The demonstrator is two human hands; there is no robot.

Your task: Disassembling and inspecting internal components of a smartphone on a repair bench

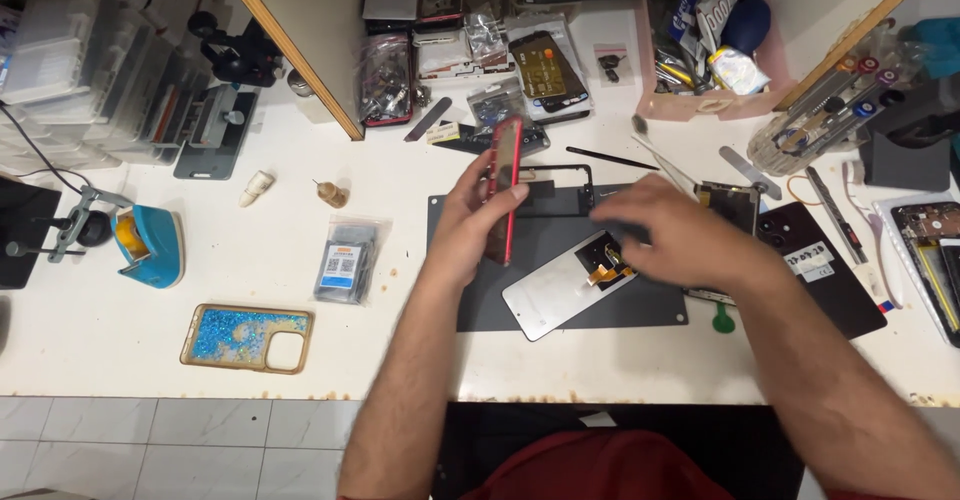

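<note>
Red-framed and thin, the phone body stands on edge above the dark work mat, pinched along its long sides by your left hand. Judge it light, rigid and smooth-edged: hold by the frame, never the faces. Your right hand rests palm-down, blurred, over the top of the grey display panel lying flat on the mat; whether its fingers are closed cannot be told. Judge that panel fragile glass with an orange flex cable; lift it by the edges. Count: one red body, one panel, one mat, one glitter phone case on the counter, one green pick.
</note>
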